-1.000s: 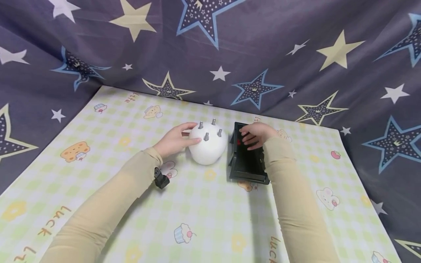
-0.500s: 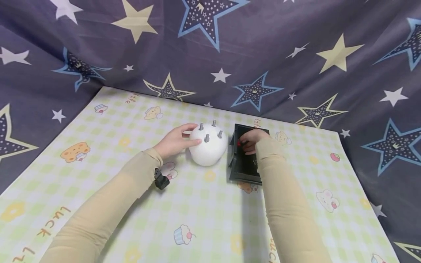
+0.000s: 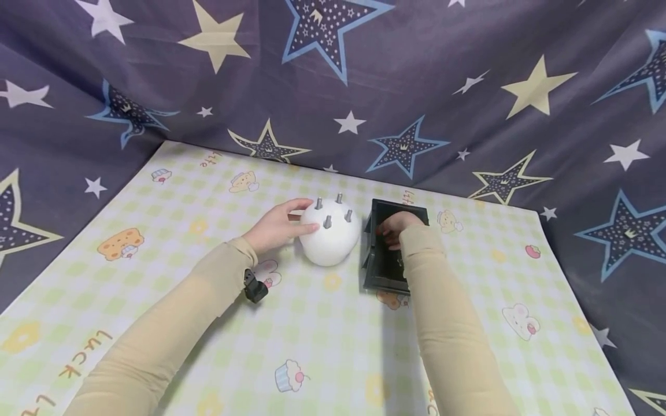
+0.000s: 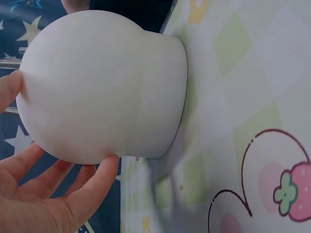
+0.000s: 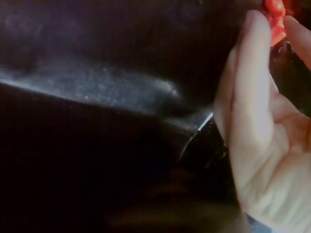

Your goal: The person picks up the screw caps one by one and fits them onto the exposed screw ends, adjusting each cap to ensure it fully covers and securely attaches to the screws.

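Observation:
A smooth white ball-shaped body (image 3: 330, 245) with a flat base stands on the table, several threaded metal studs (image 3: 328, 222) rising from its top. My left hand (image 3: 278, 227) holds it from the left, thumb near the studs and fingers curved along its side (image 4: 53, 189). Inside a black bin (image 3: 385, 284), to the right of the white body, is my right hand (image 3: 399, 226). The right wrist view shows that hand's thumb and fingertips pinching a small glossy red piece (image 5: 275, 12). Its exact kind cannot be told, as the frame edge cuts it off.
A checked tablecloth (image 3: 322, 323) printed with cartoon figures covers the table. Dark star-patterned fabric (image 3: 291, 92) hangs behind and at the sides. A black camera mount (image 3: 255, 287) sits at the left wrist.
My right hand has moved left and down into the black bin, and its fingers have closed on the red piece. My left hand has stayed on the white body.

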Demonstrator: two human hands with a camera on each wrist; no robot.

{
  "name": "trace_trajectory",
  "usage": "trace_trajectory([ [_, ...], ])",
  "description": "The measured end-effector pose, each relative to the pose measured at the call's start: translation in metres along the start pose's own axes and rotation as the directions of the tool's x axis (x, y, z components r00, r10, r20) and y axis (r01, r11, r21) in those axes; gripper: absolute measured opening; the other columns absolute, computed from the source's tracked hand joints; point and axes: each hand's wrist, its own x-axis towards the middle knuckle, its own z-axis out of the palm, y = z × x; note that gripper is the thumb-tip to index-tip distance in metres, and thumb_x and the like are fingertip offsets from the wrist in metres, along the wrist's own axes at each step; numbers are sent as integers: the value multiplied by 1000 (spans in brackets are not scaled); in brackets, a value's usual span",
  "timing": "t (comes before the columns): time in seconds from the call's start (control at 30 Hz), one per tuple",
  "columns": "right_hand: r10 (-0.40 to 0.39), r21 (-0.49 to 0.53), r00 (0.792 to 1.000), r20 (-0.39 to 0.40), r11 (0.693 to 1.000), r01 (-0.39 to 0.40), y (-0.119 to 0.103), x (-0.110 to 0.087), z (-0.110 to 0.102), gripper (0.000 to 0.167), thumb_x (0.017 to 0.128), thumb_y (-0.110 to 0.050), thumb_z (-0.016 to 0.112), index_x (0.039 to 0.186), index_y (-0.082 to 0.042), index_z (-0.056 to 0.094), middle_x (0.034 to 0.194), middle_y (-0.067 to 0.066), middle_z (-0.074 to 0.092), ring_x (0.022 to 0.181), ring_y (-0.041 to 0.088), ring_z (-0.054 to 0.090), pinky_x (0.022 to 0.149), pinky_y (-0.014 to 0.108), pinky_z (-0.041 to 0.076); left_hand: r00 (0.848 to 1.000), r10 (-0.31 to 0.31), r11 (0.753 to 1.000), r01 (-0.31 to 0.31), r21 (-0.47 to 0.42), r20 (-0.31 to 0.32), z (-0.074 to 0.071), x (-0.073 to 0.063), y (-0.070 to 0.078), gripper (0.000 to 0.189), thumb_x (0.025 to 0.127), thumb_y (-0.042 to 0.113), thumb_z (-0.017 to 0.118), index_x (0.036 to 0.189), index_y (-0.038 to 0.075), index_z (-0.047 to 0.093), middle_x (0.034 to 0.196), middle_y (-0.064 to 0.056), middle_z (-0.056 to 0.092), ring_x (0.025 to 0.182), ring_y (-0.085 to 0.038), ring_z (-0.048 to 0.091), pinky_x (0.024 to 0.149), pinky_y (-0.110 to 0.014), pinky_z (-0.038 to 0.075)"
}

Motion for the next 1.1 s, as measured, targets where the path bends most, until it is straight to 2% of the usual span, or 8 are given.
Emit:
trace_trajectory([
  [0.33,11,-7,1000,-23,1000,-11,-3,0,1,14,94,-12,51,96,1,50,126,19,54,105,26,55,92,32,52,1000,10,1000,-10,-6,-5,0,-1,1,67,86,23,70,144,12,39,145,-11,42,127,-35,47,100,-47,47],
  [0.53,11,-23,999,-31,1000,-12,-6,-1,1,23,95,-14,52,109,5,53,124,20,54,106,27,55,93,36,52,1000,18,1000,-18,-3,-12,-1,-1,1,66,86,22,70,143,11,39,146,-11,42,127,-35,47,100,-46,46],
  [0.67,3,-48,999,-40,999,-5,-1,15,1,23,92,-16,58,106,2,58,114,16,60,98,24,59,87,34,55,1000,16,1000,-16,-10,-14,-1,-1,1,66,86,22,70,143,11,40,145,-10,42,127,-35,47,100,-46,46],
  [0.8,29,-27,1000,-3,999,-29,19,101,-14,17,86,-19,65,88,-2,63,94,12,64,84,23,63,75,33,58,1000,15,1000,-15,-16,-8,-2,-1,0,67,85,22,71,143,11,40,145,-11,42,127,-35,47,101,-47,46],
  [0.9,46,-16,999,13,999,-45,26,140,-23,17,83,-18,68,84,-2,63,90,14,63,81,25,63,72,35,58,1000,10,1000,-10,-17,-3,-1,-1,-1,67,85,23,71,144,11,39,145,-11,42,127,-36,47,100,-47,46],
  [0.97,44,-26,999,-19,999,-44,19,108,-14,19,85,-18,65,91,0,61,98,15,63,88,26,62,80,35,57,1000,6,1000,-6,-17,-2,-1,-2,-1,68,85,23,71,144,11,39,146,-12,41,127,-36,46,100,-47,46],
  [1.07,26,-44,999,-29,999,-28,0,28,0,15,91,-14,58,88,0,57,92,12,59,82,21,58,81,31,55,1000,2,1000,-2,-15,-3,0,-2,-2,68,85,23,71,144,11,39,146,-12,41,127,-36,46,99,-47,47],
  [1.1,35,-45,998,-51,998,-37,-4,14,4,14,92,-14,56,91,1,56,93,12,58,83,20,57,84,31,54,1000,1,1000,-1,-15,-2,1,-2,-2,68,85,23,71,144,11,39,146,-12,41,127,-36,46,99,-47,47],
])
